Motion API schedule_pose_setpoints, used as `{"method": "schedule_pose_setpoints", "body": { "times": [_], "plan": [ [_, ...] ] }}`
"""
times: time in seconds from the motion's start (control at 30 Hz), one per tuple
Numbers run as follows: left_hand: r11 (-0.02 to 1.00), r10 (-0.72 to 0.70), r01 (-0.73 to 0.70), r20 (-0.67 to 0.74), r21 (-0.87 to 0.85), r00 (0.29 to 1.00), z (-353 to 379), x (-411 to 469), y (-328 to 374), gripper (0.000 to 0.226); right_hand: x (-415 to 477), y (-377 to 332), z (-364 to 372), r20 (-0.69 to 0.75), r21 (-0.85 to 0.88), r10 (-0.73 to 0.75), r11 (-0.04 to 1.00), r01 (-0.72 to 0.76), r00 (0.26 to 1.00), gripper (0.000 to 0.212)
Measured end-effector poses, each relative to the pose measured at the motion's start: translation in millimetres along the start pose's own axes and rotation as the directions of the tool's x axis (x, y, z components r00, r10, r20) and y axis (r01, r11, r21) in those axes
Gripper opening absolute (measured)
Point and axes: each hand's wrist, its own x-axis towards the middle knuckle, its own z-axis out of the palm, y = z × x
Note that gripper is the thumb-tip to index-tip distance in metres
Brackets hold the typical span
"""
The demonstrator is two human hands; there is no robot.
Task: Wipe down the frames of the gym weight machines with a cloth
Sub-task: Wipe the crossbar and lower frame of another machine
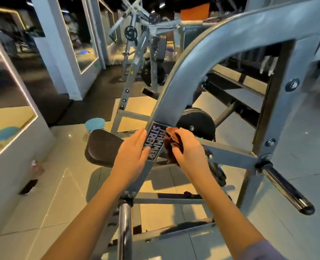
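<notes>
Wiping the grey frame (171, 102) beside its label (154, 142).
My right hand (188, 147) grips the brown cloth (172, 145) against the beam; my left hand (132, 149) lies flat (fingers straight) to steady it, so I should press evenly along the edge.

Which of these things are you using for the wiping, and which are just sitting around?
For the job:
- reddish cloth, bunched in the right hand
- grey machine frame
- left hand, resting flat on that frame

Just lying about:
- blue-topped stool
- dark flat thing on the floor
- black weight plate
</notes>
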Motion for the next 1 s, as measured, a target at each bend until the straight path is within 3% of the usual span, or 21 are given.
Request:
{"method": "schedule_pose_setpoints", "body": {
  "times": [0.13,0.27,0.47,0.57,0.67,0.8,0.9,1.0],
  "plan": [
    [0.996,-0.021,0.025,0.050,-0.091,0.999,-1,27,-15,0.057,41,-10,9,-0.212,-0.115,-0.093,0.991,0.069,0.973,0.045],
    [0.976,0.046,-0.022,0.109,-0.218,0.993,7,39,-24,0.056,70,-8,35,-0.450,-0.214,-0.200,0.970,0.112,0.871,0.041],
    [0.928,0.059,-0.014,0.111,-0.372,0.992,22,44,-37,0.055,71,10,54,-0.424,-0.409,-0.382,0.890,0.203,0.821,0.034],
    [0.904,0.130,-0.076,0.101,-0.421,0.986,22,56,-40,0.055,79,8,47,-0.433,-0.470,-0.420,0.860,0.198,0.797,0.036],
    [0.859,0.224,-0.148,0.099,-0.491,0.970,17,76,-42,0.057,84,-2,53,-0.543,-0.387,-0.337,0.913,0.127,0.769,0.040],
    [0.790,0.391,-0.257,0.136,-0.557,0.910,14,92,-53,0.052,93,-24,77,-0.753,-0.198,-0.141,0.980,-0.016,0.643,0.038],
    [0.746,0.509,-0.319,0.192,-0.584,0.839,10,106,-68,0.055,91,-35,101,-0.812,-0.139,-0.030,0.980,-0.142,0.583,0.040],
    [0.709,0.596,-0.374,0.225,-0.598,0.771,4,123,-80,0.058,86,-49,118,-0.822,-0.131,0.033,0.961,-0.245,0.568,0.042]
  ]
}}
